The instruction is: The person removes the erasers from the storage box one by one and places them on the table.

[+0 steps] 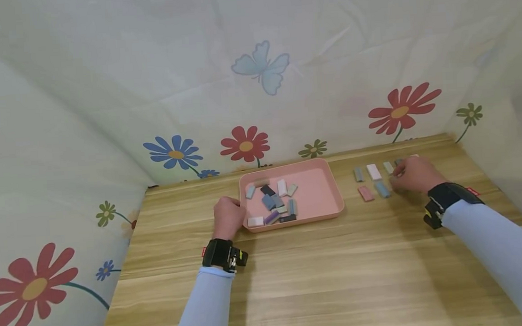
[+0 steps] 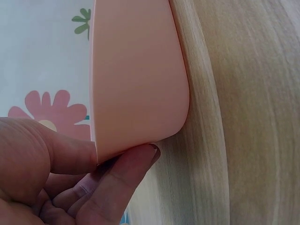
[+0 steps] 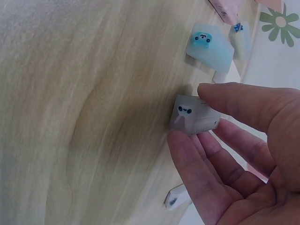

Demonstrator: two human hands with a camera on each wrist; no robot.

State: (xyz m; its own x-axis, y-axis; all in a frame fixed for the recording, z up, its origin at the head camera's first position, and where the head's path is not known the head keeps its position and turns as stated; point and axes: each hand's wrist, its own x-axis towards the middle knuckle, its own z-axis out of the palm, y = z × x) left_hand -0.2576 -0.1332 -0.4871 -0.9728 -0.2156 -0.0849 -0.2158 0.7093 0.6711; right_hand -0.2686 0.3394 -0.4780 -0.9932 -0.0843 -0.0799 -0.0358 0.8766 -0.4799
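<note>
My left hand (image 1: 229, 216) pinches the left side of a pink tray (image 1: 319, 194) between thumb and forefinger. In the left wrist view the tray wall (image 2: 136, 75) stands close, with the thumb at its rim and the forefinger at its side. Several small erasers lie in the tray's left half, among them a purple-striped one (image 1: 272, 217). Over on the right, my right hand (image 1: 416, 174) pinches a grey eraser (image 3: 194, 114) with a small face printed on it, right at the tabletop. A light-blue eraser (image 3: 211, 47) lies beside it.
Near the right hand, several erasers sit in rows on the wooden table (image 1: 295, 280), including a white one (image 1: 373, 172), a pink one (image 1: 365, 193) and a blue one (image 1: 382, 189). A flower-printed cloth (image 1: 184, 78) hangs behind the table and at its sides.
</note>
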